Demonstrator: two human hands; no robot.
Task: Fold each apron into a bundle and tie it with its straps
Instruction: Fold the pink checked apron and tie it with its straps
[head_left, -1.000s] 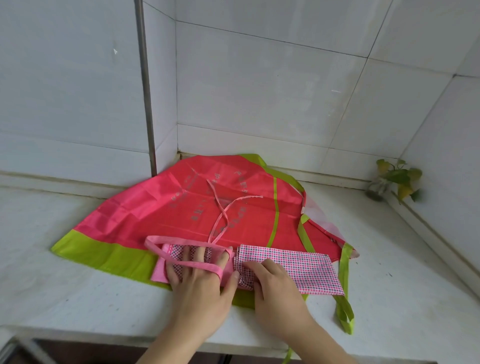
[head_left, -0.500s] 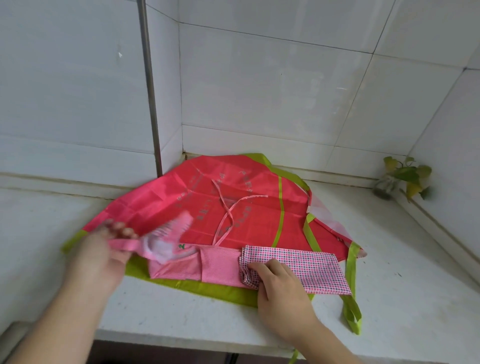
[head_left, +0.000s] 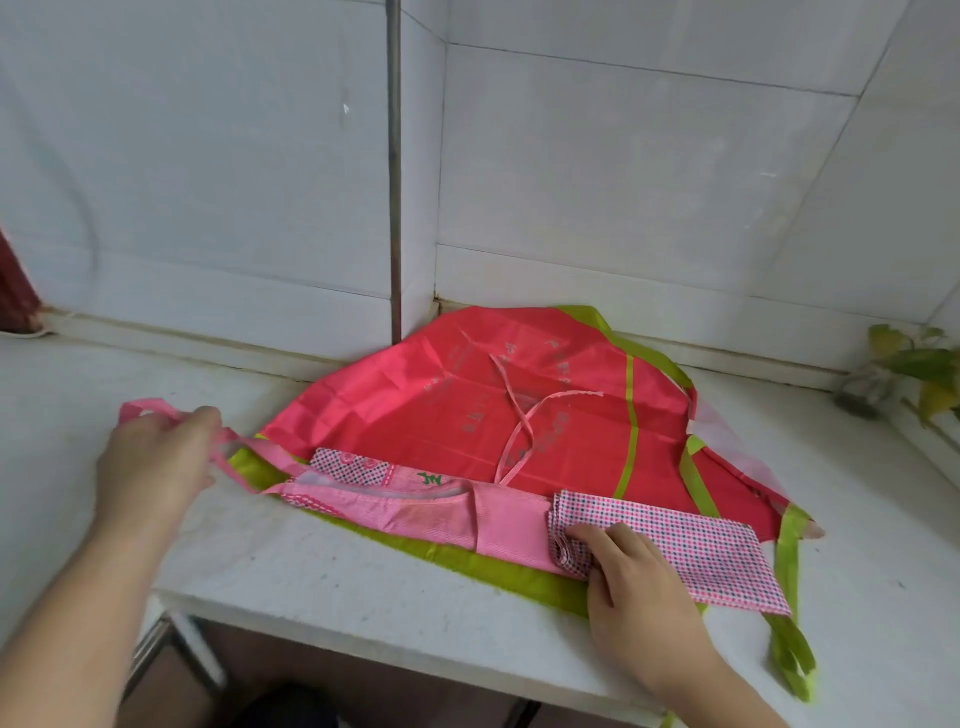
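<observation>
Your left hand now pulls the pink strap out toward the frame's left, unfolding the pink apron it pressed flat a second ago.

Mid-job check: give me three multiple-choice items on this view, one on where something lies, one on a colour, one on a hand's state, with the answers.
1. Where does the pink checked apron lie?
A. on top of the red apron
B. hung on the pipe
C. on the floor

2. What colour is the red apron's border?
A. blue
B. lime green
C. black

3. What is the left hand doing?
A. resting flat on the counter
B. pointing at the plant
C. gripping the pink strap

Answers: 1 A, the folded checked cloth sits over the red apron's near edge under the right hand; 2 B, the green band runs along its edge; 3 C, the fingers are curled round the strap, drawn out leftward.
</observation>
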